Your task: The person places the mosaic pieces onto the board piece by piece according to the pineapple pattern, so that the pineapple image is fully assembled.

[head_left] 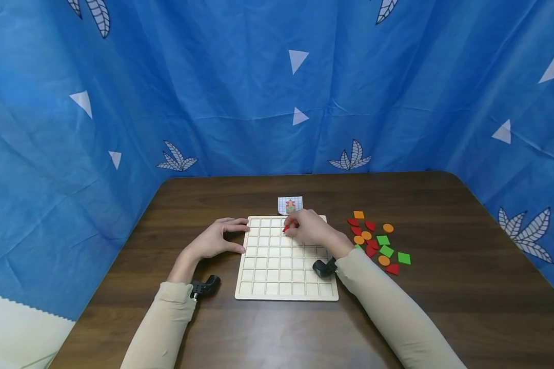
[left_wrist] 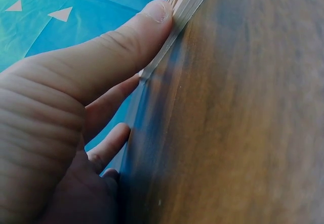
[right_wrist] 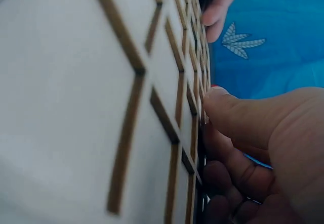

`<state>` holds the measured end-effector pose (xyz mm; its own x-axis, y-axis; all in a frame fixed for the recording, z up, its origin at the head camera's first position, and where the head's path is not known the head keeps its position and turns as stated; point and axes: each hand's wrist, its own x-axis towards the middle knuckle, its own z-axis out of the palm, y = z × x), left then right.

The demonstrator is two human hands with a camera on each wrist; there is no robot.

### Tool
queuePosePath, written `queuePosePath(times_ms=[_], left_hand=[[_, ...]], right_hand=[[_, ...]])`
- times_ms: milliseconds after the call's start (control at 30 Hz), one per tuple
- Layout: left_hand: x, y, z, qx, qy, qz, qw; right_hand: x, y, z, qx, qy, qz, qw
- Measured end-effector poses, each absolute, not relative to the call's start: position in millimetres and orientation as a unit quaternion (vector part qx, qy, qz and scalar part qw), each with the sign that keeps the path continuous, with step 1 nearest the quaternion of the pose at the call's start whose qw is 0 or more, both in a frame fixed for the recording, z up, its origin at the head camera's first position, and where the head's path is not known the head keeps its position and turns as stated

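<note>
A pale wooden grid board point(head_left: 287, 290) with raised dividers lies on the table. Over its upper middle squares, my right hand point(head_left: 310, 228) pinches a small red piece point(head_left: 285, 229) between thumb and fingers. Only a sliver of that red piece point(right_wrist: 214, 86) shows past the thumb in the right wrist view, so its full shape is hidden. My left hand point(head_left: 216, 239) rests at the board's left side, thumb and fingers spread along the edge. In the left wrist view the thumb point(left_wrist: 119, 47) touches the board's side.
Right of the board lie several loose flat pieces: red wedges point(head_left: 392, 269), orange rounds point(head_left: 384, 261), an orange square point(head_left: 358, 214) and green squares point(head_left: 403, 258). A small printed card point(head_left: 283, 203) with a coloured grid picture sits behind the board. A blue curtain point(head_left: 258, 77) hangs beyond the wooden table point(head_left: 203, 200).
</note>
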<state>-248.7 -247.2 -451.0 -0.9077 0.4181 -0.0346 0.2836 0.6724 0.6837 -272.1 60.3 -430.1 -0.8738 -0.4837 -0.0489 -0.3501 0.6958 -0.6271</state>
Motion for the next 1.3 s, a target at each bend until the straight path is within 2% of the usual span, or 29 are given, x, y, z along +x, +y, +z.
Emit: queuePosePath(times_ms=[900, 1300], left_hand=[[-252.0, -246.1, -449.6, 0.192, 0.913, 0.348, 0.091], [-252.5, -246.3, -451.7, 0.192, 0.912, 0.352, 0.091]], right_hand=[[-271.8, 58.2, -425.3, -0.206, 0.918, -0.321, 0.108], [-270.9, 57.1, -429.5, -0.229, 0.912, -0.326, 0.097]])
